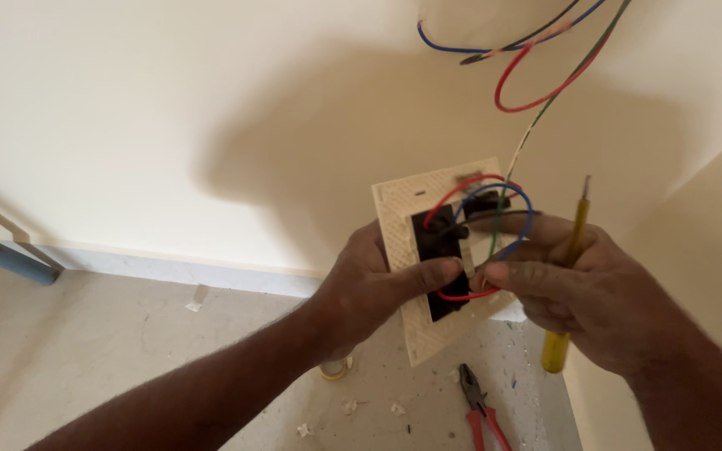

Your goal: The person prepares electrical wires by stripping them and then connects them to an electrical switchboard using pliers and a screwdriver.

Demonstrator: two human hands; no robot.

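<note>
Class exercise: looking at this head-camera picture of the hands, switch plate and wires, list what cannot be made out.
- Head view: where the wires start, cut off by the top edge.
- Pliers handles, cut off by the bottom edge.
- Screwdriver middle, hidden inside the right hand.
- Switch plate left edge, covered by the left hand.

My left hand [373,284] and right hand [582,288] are bare: no gloves, no rings on the fingers that show. Both forearms are bare too, with fine hair along them, and no sleeve reaches as far as I can see. No watch or band sits at either wrist. My nails are short and plain.
</note>
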